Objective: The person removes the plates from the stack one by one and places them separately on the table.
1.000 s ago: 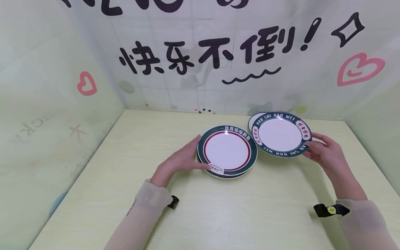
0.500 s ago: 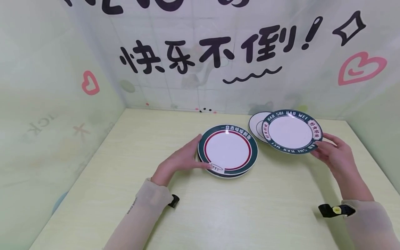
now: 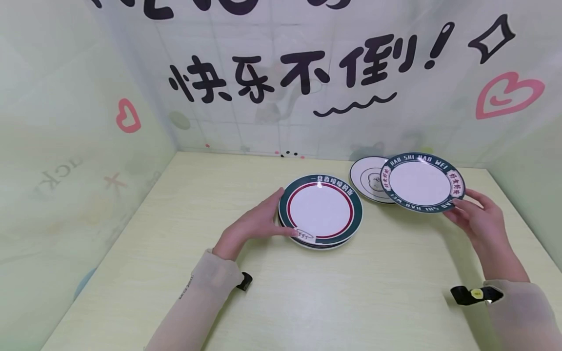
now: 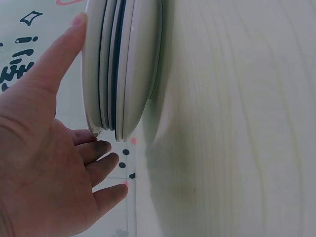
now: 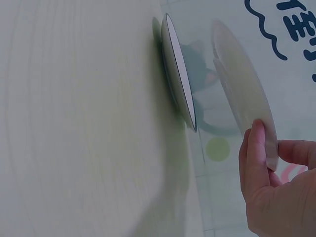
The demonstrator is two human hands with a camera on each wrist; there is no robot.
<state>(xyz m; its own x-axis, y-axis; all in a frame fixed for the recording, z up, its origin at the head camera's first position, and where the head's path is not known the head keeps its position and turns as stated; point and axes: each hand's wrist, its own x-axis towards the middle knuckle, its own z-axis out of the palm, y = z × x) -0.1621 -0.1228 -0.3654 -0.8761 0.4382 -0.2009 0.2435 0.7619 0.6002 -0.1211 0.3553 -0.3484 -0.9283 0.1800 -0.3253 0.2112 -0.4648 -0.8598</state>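
Observation:
My right hand pinches the right rim of a white plate with a dark green lettered border. The right wrist view shows this plate raised, apart from the plate below. Its left edge overlaps, in the head view, a white plate with a thin dark rim and a small drawing, lying on the table. My left hand holds the left edge of a plate stack, thumb on the top rim. Several plate edges show there; the other fingers hang off the stack in the left wrist view.
The pale wooden table meets a printed back wall just behind the plates. Side walls stand at left and right. A black wrist strap sits at the right cuff.
My right hand has moved the lettered plate to the right, uncovering more of the drawn plate behind it. The left hand and the stack have stayed in place.

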